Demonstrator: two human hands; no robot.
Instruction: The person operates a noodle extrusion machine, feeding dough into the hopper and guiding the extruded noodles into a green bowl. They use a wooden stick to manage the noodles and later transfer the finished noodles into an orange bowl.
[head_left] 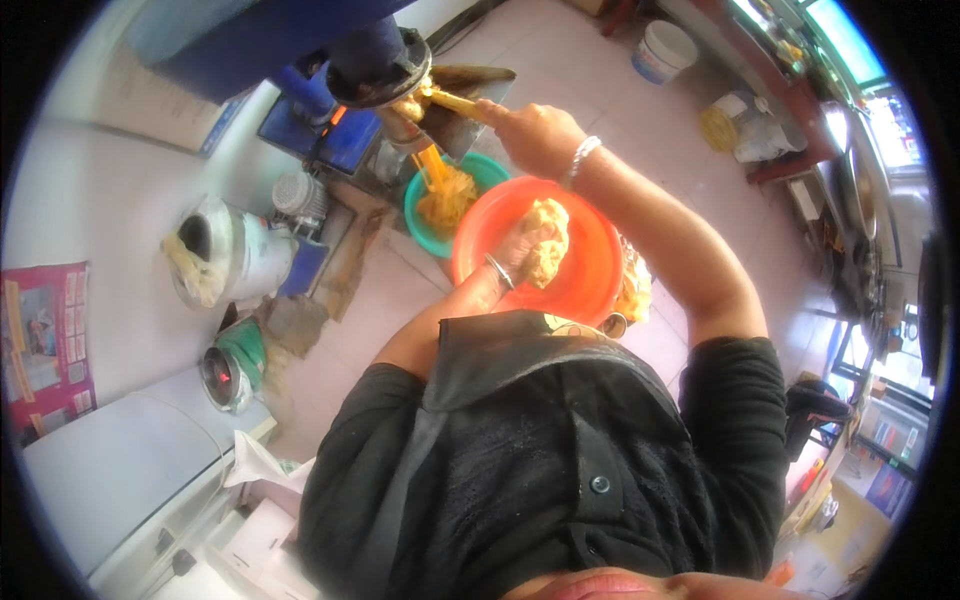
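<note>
My right hand [530, 135] grips a long yellowish stick [455, 102], whose far end is at a lump of dough [410, 108] by the dark flange [385, 72] of a blue machine [215, 40]. My left hand [515, 255] holds a lump of yellow dough [547, 228] over an orange basin [590, 270]. Yellow strands [432, 168] hang from the machine's lower metal outlet into a teal bowl [490, 168], which sits just behind and left of the basin. More yellow material [632, 285] shows at the basin's right, partly hidden.
A grey motor [298, 195], a metal canister [243, 255] and a green-wrapped container [240, 365] stand along the left wall. A white bucket [662, 55] sits on the tiled floor [660, 130] at the back. A brown table [775, 60] with sacks [755, 130] lines the right side.
</note>
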